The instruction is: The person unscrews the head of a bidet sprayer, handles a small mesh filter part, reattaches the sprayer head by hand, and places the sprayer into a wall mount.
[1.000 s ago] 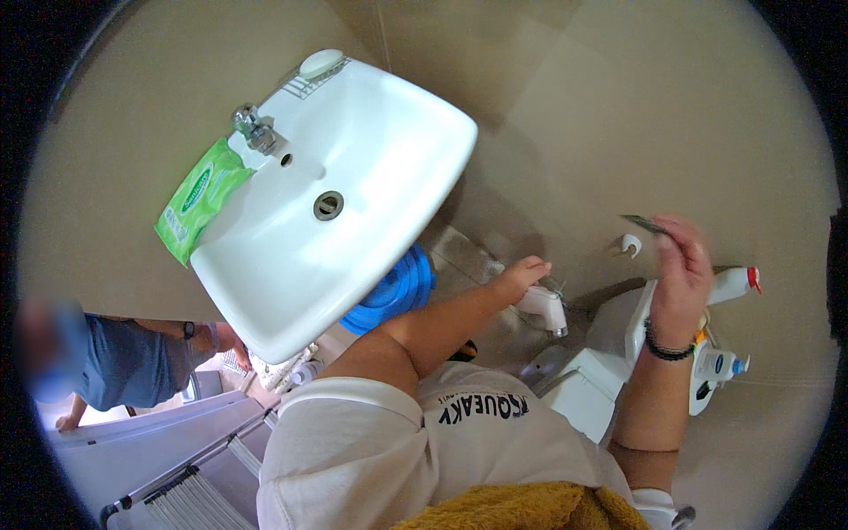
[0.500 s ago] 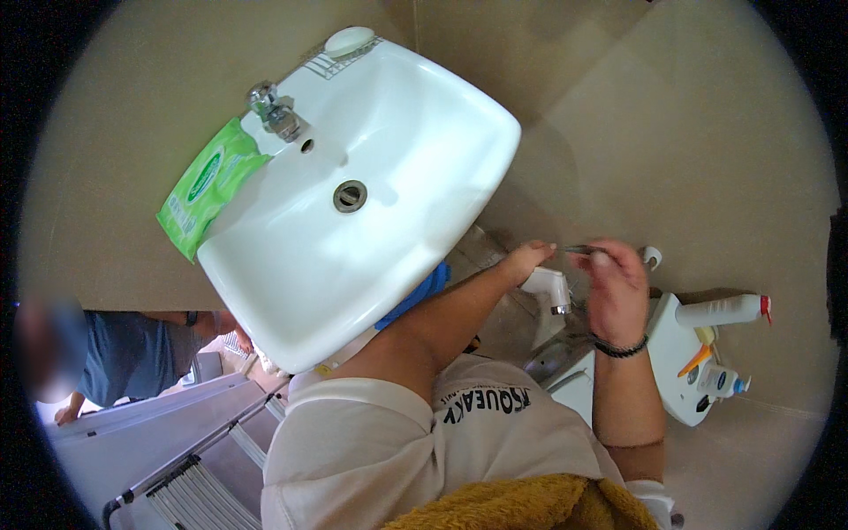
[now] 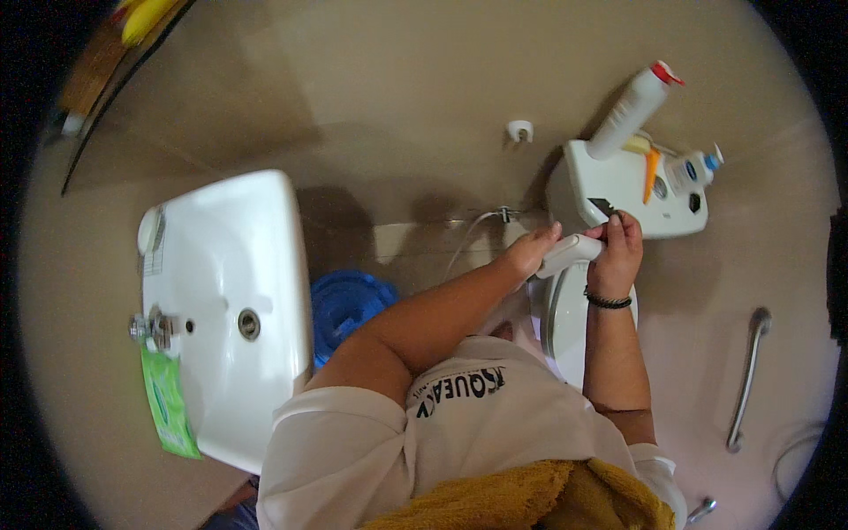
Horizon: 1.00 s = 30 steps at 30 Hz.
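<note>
My left hand (image 3: pixel 534 252) is closed round a white, rounded, elongated device (image 3: pixel 565 254), whose exact kind I cannot make out. Its far end reaches my right hand (image 3: pixel 618 252), which wears a dark braided bracelet at the wrist. Between the right thumb and fingers is pinched a small, flat dark piece (image 3: pixel 602 207) with a jagged edge. Both hands are close together above the white toilet (image 3: pixel 570 322), just in front of its tank (image 3: pixel 579 181).
On the tank stand a white bottle with red cap (image 3: pixel 632 110), an orange object (image 3: pixel 652 175) and a pump bottle (image 3: pixel 687 174). Left are a washbasin (image 3: pixel 221 389), green wipes pack (image 3: pixel 168 402) and blue bucket (image 3: pixel 353 305). A grab bar (image 3: pixel 749 380) is on the right.
My view has turned right, so the basin sits further left and the toilet shows more. My hands have drawn together around the white device. The other person has almost left the view.
</note>
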Tool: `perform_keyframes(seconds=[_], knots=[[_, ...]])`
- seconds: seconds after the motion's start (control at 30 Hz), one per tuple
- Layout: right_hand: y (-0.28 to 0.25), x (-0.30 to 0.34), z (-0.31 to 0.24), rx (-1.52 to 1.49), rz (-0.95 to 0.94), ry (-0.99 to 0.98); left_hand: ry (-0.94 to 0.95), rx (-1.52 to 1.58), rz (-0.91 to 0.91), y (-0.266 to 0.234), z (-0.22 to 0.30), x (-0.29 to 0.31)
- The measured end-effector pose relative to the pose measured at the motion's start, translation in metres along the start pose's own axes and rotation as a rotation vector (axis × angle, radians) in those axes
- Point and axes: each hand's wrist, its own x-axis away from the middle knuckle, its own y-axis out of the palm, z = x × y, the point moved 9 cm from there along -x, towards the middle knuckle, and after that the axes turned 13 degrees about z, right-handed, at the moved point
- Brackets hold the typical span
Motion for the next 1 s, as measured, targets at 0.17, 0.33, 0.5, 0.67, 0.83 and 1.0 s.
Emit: perform_keyframes(seconds=[0.17,0.33,0.5,0.67,0.83,1.0], knots=[[-0.009,0.007,0.004,-0.152,-0.153,0.229,0.005,-0.196,-0.767,0.068,-0.004,0.046],[-0.023,0.000,0.043,-0.309,0.124,0.448,-0.110,-0.374,-0.455,0.028,-0.008,0.016],[-0.023,-0.013,0.084,-0.599,0.042,0.684,-0.167,-0.471,-0.107,-0.032,0.017,0.000],[-0.008,-0.016,0.140,-0.488,-0.105,0.708,-0.063,-0.369,0.022,-0.050,0.050,-0.011],[0.020,-0.010,0.160,-0.335,-0.279,0.900,-0.102,-0.225,-0.030,-0.025,0.079,-0.022],[0.025,-0.051,0.140,0.146,-0.491,0.295,-0.131,-0.509,-0.057,-0.015,0.066,-0.037]])
